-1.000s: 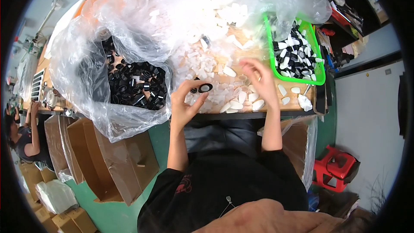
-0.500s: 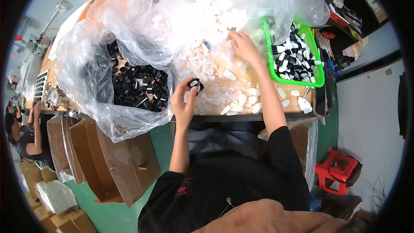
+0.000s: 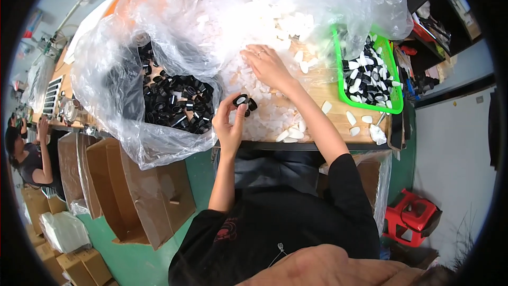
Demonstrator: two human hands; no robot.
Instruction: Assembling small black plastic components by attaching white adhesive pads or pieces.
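Note:
My left hand (image 3: pixel 227 127) is closed at the near side of the table, pinching small black oval ring pieces (image 3: pixel 251 105) between thumb and fingers; a pale oval shows in one of them. My right hand (image 3: pixel 269 69) lies palm down over the heap of thin whitish scraps (image 3: pixel 259 122), its fingers stretched out toward the left. Nothing shows in that hand, though its underside is hidden. Close to my left hand, a clear plastic bag (image 3: pixel 132 145) gapes around many black rings (image 3: pixel 177 100). Small white oval pieces (image 3: pixel 290 134) lie near the table's front edge.
A green basket (image 3: pixel 398 87) holding black-and-white pieces stands at the right. Nearby are loose white ovals and a crumpled white wad (image 3: pixel 377 134). Clear plastic sheeting (image 3: pixel 365 0) covers the back. Open cardboard boxes (image 3: pixel 159 196) stand below the table; another person (image 3: pixel 37 159) sits far left.
My right hand has moved left and nearer, from the bright white pile at the back onto the scraps. White ovals near the front edge are fewer. My left hand still holds the black pieces.

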